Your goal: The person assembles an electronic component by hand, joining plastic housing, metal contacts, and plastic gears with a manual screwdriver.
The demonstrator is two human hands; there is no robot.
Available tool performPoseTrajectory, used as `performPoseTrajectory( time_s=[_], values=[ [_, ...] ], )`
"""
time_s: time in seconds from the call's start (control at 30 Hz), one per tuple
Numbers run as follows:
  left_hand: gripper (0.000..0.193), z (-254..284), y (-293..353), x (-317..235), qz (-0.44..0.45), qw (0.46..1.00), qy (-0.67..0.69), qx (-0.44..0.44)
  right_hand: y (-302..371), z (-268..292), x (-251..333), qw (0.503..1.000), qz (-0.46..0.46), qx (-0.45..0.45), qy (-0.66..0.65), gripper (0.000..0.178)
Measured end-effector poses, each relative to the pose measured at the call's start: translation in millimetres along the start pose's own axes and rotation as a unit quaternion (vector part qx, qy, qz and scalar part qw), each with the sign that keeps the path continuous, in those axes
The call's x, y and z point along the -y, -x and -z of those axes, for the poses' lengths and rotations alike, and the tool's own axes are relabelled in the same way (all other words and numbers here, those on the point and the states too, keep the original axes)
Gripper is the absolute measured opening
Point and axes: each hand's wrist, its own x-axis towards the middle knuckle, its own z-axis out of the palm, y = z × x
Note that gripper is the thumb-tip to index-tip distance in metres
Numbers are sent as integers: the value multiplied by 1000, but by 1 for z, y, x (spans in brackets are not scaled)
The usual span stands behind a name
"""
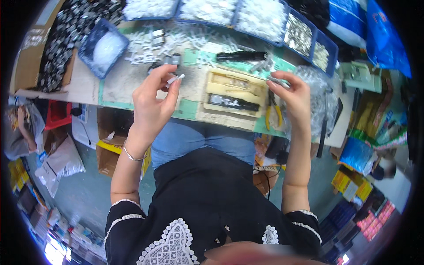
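Observation:
My left hand (152,101) pinches a small white plastic part (175,80) between thumb and fingertips, above the bench. On the right, my right hand (293,95) is closed on a small greyish part (276,81), too small to name. Between the hands lies a cream fixture block (212,79) with hollowed slots. A black elongated device body (232,102) rests in its nearer slot. Behind the block is another black elongated piece (241,56). Yellow-handled pliers (274,115) lie just beside the block, below my right hand.
Blue bins (260,20) of white and metal parts line the back. A blue tray (104,48) stands left, near a heap of black parts (66,42). Loose white pieces (145,48) lie scattered. Clear plastic bags (313,88) sit right. Another person's arm (26,128) shows far left.

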Motion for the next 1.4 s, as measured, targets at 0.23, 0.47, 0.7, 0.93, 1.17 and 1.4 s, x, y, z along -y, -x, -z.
performPoseTrajectory(
  time_s=[0.23, 0.47, 0.7, 0.93, 1.17, 1.4],
  values=[
    [12, 102, -29, 28, -25, 976, -174, -128, -6, -12, -9, 995, -21, -71, -60, 22],
    [10, 124, -71, 58, -182, 889, -421, -14, 1, -32, -1, 991, 87, -77, -60, 23],
    [5, 127, -77, 59, -222, 865, -448, 40, 7, -44, 8, 993, 107, -9, -40, 25],
    [14, 89, -38, 9, 0, 997, 83, 7, 18, -71, 43, 988, 147, 25, -34, 25],
    [14, 27, -16, -21, 116, 944, 299, 72, 17, -98, 32, 972, 118, 96, -181, 29],
    [14, 0, -8, -29, 13, 979, 197, 42, 26, -81, 27, 975, 129, 95, -152, 30]
  ],
)
